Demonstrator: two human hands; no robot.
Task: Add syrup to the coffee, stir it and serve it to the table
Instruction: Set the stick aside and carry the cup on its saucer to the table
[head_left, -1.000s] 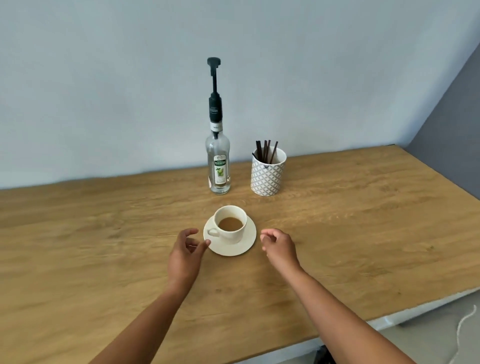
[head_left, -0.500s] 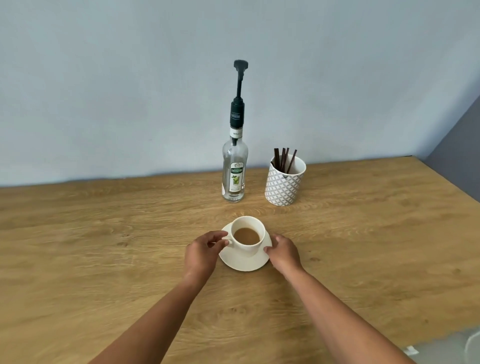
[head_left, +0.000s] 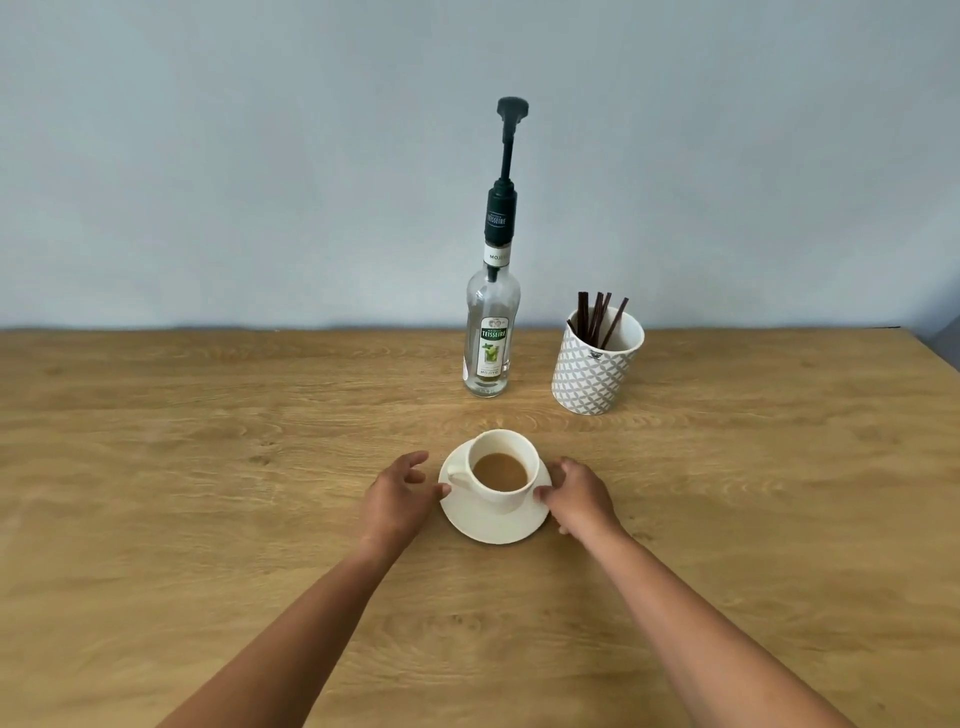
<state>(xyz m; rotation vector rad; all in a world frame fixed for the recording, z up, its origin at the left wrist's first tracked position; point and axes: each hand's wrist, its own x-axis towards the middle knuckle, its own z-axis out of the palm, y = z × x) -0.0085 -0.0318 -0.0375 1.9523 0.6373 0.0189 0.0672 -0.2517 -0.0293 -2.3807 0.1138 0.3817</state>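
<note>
Both hands formed the grip: the left hand lay with fingers loosely spread, thumb touching the saucer at its left rim, while the right hand curled against the right rim, holding nothing lifted. Between them sat the cup of coffee, handle toward the left hand, resting on the wooden surface. Beyond the cup, straight ahead, stood the syrup bottle with its tall pump, upright; the stirrer pot stood to its right, nearer the right hand. Whether fingertips reached under the saucer was hidden.
</note>
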